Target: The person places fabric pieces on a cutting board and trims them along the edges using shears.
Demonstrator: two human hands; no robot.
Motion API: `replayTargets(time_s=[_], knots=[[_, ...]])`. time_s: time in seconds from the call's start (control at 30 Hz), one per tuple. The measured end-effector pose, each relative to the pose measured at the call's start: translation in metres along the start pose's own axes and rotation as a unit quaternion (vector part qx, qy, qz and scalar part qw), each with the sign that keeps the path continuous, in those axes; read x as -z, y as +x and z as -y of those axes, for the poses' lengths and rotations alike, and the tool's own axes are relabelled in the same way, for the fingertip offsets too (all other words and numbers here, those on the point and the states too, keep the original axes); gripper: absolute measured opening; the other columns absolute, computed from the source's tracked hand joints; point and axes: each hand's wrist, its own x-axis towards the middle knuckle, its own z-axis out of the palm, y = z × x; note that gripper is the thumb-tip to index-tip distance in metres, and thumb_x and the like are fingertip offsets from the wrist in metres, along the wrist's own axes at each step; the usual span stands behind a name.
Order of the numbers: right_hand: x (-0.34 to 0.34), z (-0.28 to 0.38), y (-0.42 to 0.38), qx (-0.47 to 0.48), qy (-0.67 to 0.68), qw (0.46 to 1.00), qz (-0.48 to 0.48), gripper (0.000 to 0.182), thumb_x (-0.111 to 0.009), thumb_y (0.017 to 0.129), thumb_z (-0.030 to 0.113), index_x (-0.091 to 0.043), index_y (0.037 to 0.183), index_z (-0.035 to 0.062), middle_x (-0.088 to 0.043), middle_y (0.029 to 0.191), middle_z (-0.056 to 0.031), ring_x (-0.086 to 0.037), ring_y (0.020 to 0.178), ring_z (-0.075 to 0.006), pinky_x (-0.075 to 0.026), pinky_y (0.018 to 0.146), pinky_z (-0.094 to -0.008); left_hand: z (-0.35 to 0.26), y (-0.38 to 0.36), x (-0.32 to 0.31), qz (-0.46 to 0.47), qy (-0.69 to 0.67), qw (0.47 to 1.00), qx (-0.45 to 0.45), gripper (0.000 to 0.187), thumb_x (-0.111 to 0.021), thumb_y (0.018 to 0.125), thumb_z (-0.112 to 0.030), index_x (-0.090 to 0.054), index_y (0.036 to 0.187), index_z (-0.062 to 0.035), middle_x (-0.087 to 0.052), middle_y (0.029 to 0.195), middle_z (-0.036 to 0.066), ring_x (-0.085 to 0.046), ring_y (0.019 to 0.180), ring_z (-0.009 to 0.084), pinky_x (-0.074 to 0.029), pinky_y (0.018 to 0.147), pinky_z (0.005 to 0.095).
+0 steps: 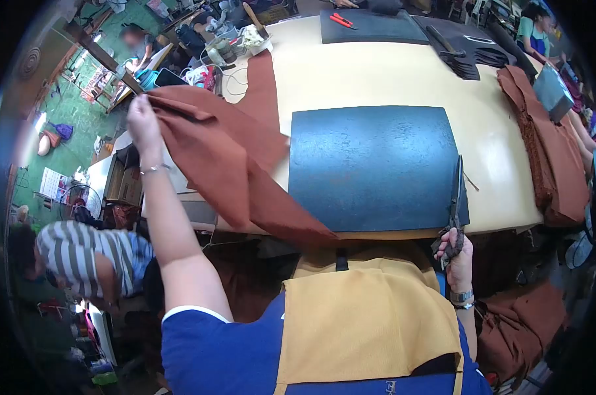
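Note:
My left hand (144,124) is raised at the left with its fingers closed on the edge of a reddish-brown leather piece (222,155). The leather hangs in folds from the hand, and its lower tip reaches the table's front edge by the dark cutting board (373,168). At the board's front right corner, my right hand (457,257) is wrapped around the dark handles of a pair of scissors (456,194). The blades point away from me, close together over the board's right edge.
A stack of brown leather (554,158) lies on the pale table (495,125) at the right. Farther back are a hammer (446,41), red-handled pliers (343,21) and a white tub (258,45). A person in a striped shirt (91,253) is at the left; other people are farther off.

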Motion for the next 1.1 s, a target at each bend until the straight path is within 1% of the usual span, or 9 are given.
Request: replayTargets(time_s=[0.17, 0.37, 0.5, 0.6, 0.73, 0.87, 0.93, 1.0, 1.1], knots=[[0.000, 0.006, -0.001, -0.003, -0.027, 1.000, -0.003, 0.033, -0.058, 0.095, 0.038, -0.058, 0.085, 0.0057, -0.056, 0.064, 0.0007, -0.054, 0.051, -0.0066, -0.048, 0.050, -0.0226, 0.079, 0.008, -0.005, 0.093, 0.231, 0.965, 0.076, 0.055, -0.047, 0.093, -0.047, -0.054, 0.125, -0.0034, -0.060, 0.118, 0.025, -0.058, 0.108, 0.0405, -0.045, 0.091, 0.0487], [0.026, 0.030, 0.008, 0.049, -0.103, 0.993, 0.001, 0.023, -0.058, 0.094, 0.024, -0.059, 0.085, 0.0029, -0.056, 0.062, -0.0025, -0.054, 0.050, -0.0105, -0.041, 0.046, -0.0230, 0.090, -0.116, -0.081, 0.199, 0.131, 0.952, 0.193, 0.118, -0.063, 0.064, -0.078, -0.031, 0.142, 0.0048, -0.037, 0.140, 0.034, -0.036, 0.131, 0.0451, -0.031, 0.109, 0.0477], [0.058, 0.076, 0.033, 0.093, -0.434, 0.891, -0.098, 0.034, -0.058, 0.092, 0.029, -0.062, 0.070, 0.0033, -0.054, 0.056, -0.0023, -0.050, 0.051, -0.0112, -0.040, 0.050, -0.0313, 0.081, -0.157, -0.098, 0.285, 0.287, 0.904, 0.140, 0.112, -0.066, 0.063, -0.075, -0.043, 0.133, 0.0084, -0.047, 0.136, 0.027, -0.044, 0.125, 0.0423, -0.038, 0.105, 0.0471], [0.110, 0.085, 0.076, 0.180, -0.589, 0.773, -0.152, 0.034, -0.061, 0.079, 0.033, -0.067, 0.078, -0.0001, -0.062, 0.067, -0.0217, -0.062, 0.062, -0.0342, -0.048, 0.061, -0.0459, 0.069, -0.143, -0.085, 0.301, 0.228, 0.922, 0.083, 0.084, -0.070, 0.066, -0.068, -0.065, 0.100, 0.0077, -0.067, 0.099, 0.025, -0.066, 0.092, 0.0393, -0.053, 0.080, 0.0495], [0.154, 0.088, 0.122, 0.179, -0.615, 0.728, -0.245, 0.028, -0.068, 0.071, 0.031, -0.071, 0.081, 0.0051, -0.066, 0.075, -0.0197, -0.064, 0.070, -0.0340, -0.051, 0.070, -0.0438, 0.143, -0.125, -0.133, 0.189, 0.307, 0.918, 0.167, 0.099, -0.072, 0.069, -0.062, -0.032, 0.139, -0.0049, -0.030, 0.138, 0.035, -0.043, 0.117, 0.0575, -0.040, 0.097, 0.0618], [0.137, 0.107, 0.084, 0.247, -0.539, 0.764, -0.255, 0.032, -0.066, 0.074, 0.034, -0.071, 0.094, 0.0097, -0.069, 0.087, -0.0160, -0.067, 0.081, -0.0322, -0.053, 0.077, -0.0402, 0.020, -0.150, -0.139, 0.088, 0.195, 0.973, 0.082, 0.096, -0.065, 0.080, -0.057, -0.010, 0.152, -0.0221, -0.018, 0.149, 0.030, -0.023, 0.136, 0.0500, -0.028, 0.092, 0.0779], [0.147, 0.113, 0.064, 0.249, -0.463, 0.780, -0.340, 0.035, -0.065, 0.077, 0.039, -0.071, 0.099, 0.0122, -0.069, 0.091, -0.0152, -0.067, 0.085, -0.0309, -0.053, 0.079, -0.0394, -0.007, -0.174, -0.156, 0.116, 0.107, 0.985, -0.077, 0.083, -0.061, 0.088, -0.049, -0.022, 0.148, -0.0087, -0.027, 0.147, 0.026, -0.028, 0.136, 0.0423, -0.032, 0.106, 0.0577], [0.198, 0.104, 0.043, 0.232, -0.512, 0.718, -0.412, 0.030, -0.064, 0.079, 0.039, -0.071, 0.095, 0.0151, -0.069, 0.090, -0.0136, -0.067, 0.086, -0.0303, -0.053, 0.076, -0.0414, -0.101, -0.216, -0.131, 0.234, -0.156, 0.951, -0.129, 0.065, -0.062, 0.092, -0.020, -0.030, 0.144, 0.0010, -0.031, 0.149, 0.018, -0.031, 0.136, 0.0301, -0.025, 0.113, 0.0393], [0.296, 0.069, -0.012, 0.050, -0.691, 0.565, -0.448, 0.029, -0.064, 0.079, 0.037, -0.068, 0.098, 0.0150, -0.067, 0.103, -0.0086, -0.061, 0.100, -0.0300, -0.048, 0.086, -0.0500, -0.179, -0.271, -0.109, 0.402, -0.232, 0.873, -0.151, 0.064, -0.063, 0.090, -0.020, -0.033, 0.144, -0.0029, -0.026, 0.152, 0.018, -0.023, 0.141, 0.0313, -0.016, 0.115, 0.0446]])
